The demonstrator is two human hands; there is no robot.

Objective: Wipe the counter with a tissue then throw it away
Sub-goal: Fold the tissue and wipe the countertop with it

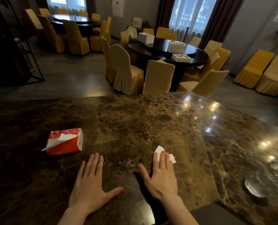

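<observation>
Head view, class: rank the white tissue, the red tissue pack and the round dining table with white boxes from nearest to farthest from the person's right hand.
1. White tissue: under the fingertips of the right hand, touching it.
2. Red tissue pack: on the counter, off to the left, beyond the left hand.
3. Round dining table: across the room, past the counter's far edge.

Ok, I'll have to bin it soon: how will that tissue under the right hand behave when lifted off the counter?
The tissue looks thin and crumpled, so probably floppy and very light. Flattened under the right hand on the glossy marble counter, it may slide rather than lift; pinching it should help.
</observation>
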